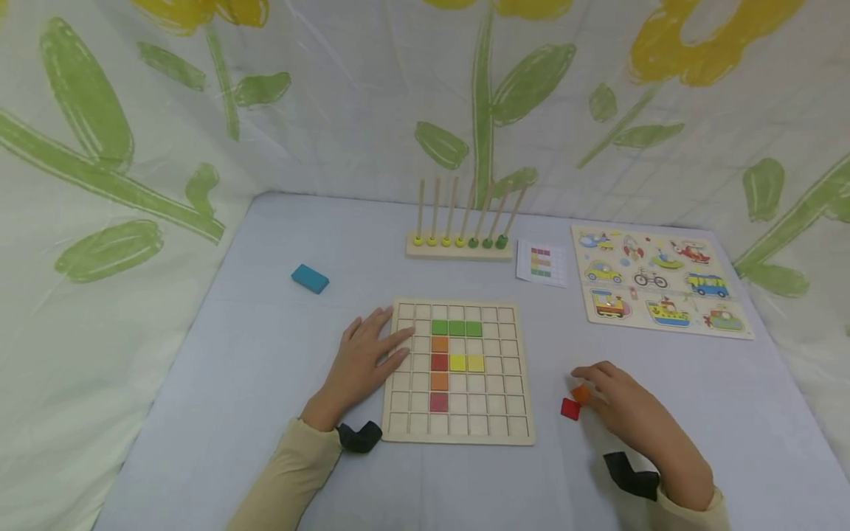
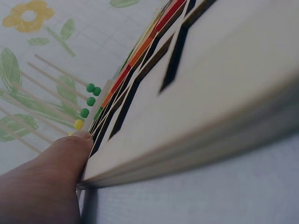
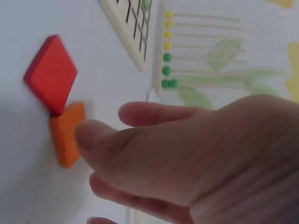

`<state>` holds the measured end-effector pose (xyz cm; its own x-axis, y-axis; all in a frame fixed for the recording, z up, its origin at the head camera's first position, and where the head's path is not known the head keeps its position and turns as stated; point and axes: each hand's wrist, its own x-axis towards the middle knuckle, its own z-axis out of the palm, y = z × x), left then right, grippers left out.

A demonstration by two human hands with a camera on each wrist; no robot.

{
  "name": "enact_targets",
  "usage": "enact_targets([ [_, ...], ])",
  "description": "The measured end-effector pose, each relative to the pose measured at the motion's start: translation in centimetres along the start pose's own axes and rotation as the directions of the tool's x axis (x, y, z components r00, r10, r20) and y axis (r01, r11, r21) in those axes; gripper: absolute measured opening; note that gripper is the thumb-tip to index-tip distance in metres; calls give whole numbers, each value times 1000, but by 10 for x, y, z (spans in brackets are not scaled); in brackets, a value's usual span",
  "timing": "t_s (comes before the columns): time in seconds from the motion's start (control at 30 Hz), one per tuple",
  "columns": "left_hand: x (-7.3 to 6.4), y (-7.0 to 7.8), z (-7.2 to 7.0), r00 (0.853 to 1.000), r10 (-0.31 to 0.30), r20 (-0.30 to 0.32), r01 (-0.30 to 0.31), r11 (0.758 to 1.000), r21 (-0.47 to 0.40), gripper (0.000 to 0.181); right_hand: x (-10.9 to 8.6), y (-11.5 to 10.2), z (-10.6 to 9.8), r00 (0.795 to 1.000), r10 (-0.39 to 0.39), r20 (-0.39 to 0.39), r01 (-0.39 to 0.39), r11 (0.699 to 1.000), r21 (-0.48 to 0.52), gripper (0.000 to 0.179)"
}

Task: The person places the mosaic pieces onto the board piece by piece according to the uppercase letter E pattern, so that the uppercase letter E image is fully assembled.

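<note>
A square wooden grid board (image 1: 499,424) lies in front of me, with green, orange, red, yellow and dark pink tiles set in some of its cells. My left hand (image 1: 361,354) rests along the board's left side, fingers spread and fingertips on its edge; the left wrist view shows the thumb (image 2: 60,158) at the rim. To the right of the board, my right hand (image 1: 624,405) pinches an orange tile (image 3: 67,135) between thumb and fingers. That tile leans at a tilt, its corner against a flat red tile (image 1: 570,409).
Behind the board stands a wooden peg rack (image 1: 458,251) with yellow and green beads. Beside it lies a pattern card (image 1: 541,263), then a vehicle picture puzzle (image 1: 664,284). A blue block (image 1: 310,279) sits at the back left. A flower-printed cloth hangs behind the table.
</note>
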<state>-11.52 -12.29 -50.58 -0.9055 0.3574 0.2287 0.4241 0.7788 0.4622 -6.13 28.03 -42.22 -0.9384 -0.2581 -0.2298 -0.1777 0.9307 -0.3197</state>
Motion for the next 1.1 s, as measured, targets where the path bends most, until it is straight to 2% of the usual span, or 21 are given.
enact_targets([
  [0.27, 0, 0, 1, 1000, -7, 6, 7, 1000, -15, 40, -8, 15, 13, 993, -80, -84, 77, 996, -39, 37],
  [0.57, 0, -1, 2, 1000, -16, 11, 16, 1000, -8, 40, -4, 16, 16, 993, -34, -111, 33, 999, -7, 31],
  [0.87, 0, -1, 1, 1000, -19, 13, 19, 1000, -2, 40, -2, 16, 18, 989, -61, -138, 58, 998, -25, 31],
  [1.1, 0, 1, 0, 1000, -14, 8, 14, 1000, 0, 39, 7, 5, 19, 995, 9, -101, -6, 999, 34, 29],
])
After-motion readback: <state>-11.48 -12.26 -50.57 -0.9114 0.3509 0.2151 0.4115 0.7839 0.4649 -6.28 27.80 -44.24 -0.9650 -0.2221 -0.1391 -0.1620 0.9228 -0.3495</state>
